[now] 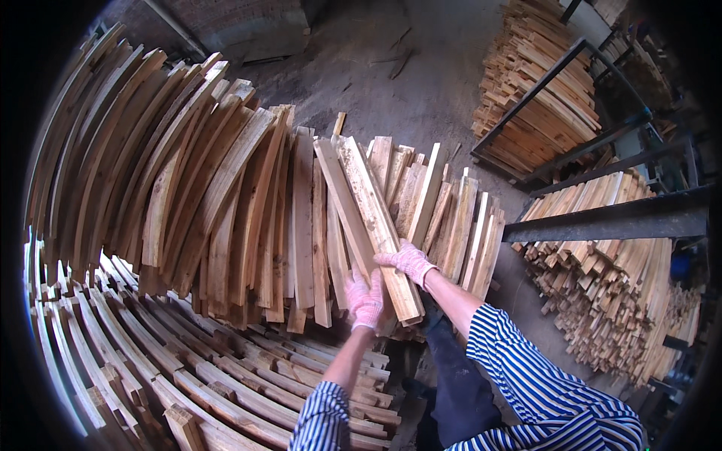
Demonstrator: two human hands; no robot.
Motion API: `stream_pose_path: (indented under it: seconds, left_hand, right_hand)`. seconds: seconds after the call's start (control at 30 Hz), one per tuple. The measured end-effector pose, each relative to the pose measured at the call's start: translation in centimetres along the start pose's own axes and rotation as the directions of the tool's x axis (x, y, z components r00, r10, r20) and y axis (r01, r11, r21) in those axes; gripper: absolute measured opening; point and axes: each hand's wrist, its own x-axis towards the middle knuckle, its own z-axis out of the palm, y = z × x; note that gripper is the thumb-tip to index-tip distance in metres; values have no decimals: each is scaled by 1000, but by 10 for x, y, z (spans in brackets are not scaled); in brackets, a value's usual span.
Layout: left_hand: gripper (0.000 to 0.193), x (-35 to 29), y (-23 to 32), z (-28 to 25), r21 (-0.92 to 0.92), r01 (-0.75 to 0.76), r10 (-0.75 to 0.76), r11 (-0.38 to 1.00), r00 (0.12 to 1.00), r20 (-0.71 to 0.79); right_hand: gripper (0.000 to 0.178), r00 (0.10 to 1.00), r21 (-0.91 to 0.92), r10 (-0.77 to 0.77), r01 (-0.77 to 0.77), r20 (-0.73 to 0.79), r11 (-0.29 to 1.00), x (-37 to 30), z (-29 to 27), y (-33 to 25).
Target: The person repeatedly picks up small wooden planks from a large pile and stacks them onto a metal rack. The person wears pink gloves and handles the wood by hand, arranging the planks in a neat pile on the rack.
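Right grip: here's the gloved right hand [410,263], closed over the broad board [371,214] near its lower end, thumb across the face; the fingers underneath are hidden.
Left grip: and the left hand [364,302], pinching the narrow board [342,197] at its lower end, gap only about as wide as the wood.
Why there: near ends are the parts within easy reach, I'd say, and one hand per board probably keeps each from sliding.
Two boards: slanting side by side, tops toward eleven o'clock, lying over the row of boards [304,225], which likely bears most of their weight.
Row: sweeping away to ten o'clock, packed close, perhaps so the boards prop one another.
Lower layer: spaced boards [226,406] at seven to eight o'clock.
Stacks: far stack [553,105] at one o'clock, near stack [602,289] at three, dark metal beam [617,218] just above that.
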Motion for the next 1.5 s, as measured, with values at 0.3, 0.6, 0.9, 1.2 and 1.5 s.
stream_pose_path:
  seconds: [0.3, 0.6, 0.9, 1.2, 1.5]
  left_hand:
    - [89, 12, 11, -34, -584, 492, -251, 646, 859, 447]
    - [74, -14, 11, -70, -800, 590, 150, 104, 786, 599]
    - [64, -125, 114, -305, -784, 0, 140, 621, 984, 111]
    - [63, -329, 118, -491, -768, -526, 496, 365, 808, -318]
    - [55, -490, -15, -545, -608, -690, 353, 393, 724, -593]
  right_hand:
    - [71, 947, 552, 20, -203, 320, 808, -15, 7, 32]
    - [48, 965, 488, -40, -96, 260, 867, -120, 14, 12]
    - [52, 881, 83, -433, 425, 191, 901, -296, 55, -137]
    - [84, 548, 576, -832, 652, 90, 492, -502, 149, -187]
    - [94, 119, 585, -946, 760, 303, 283, -603, 279, -184]
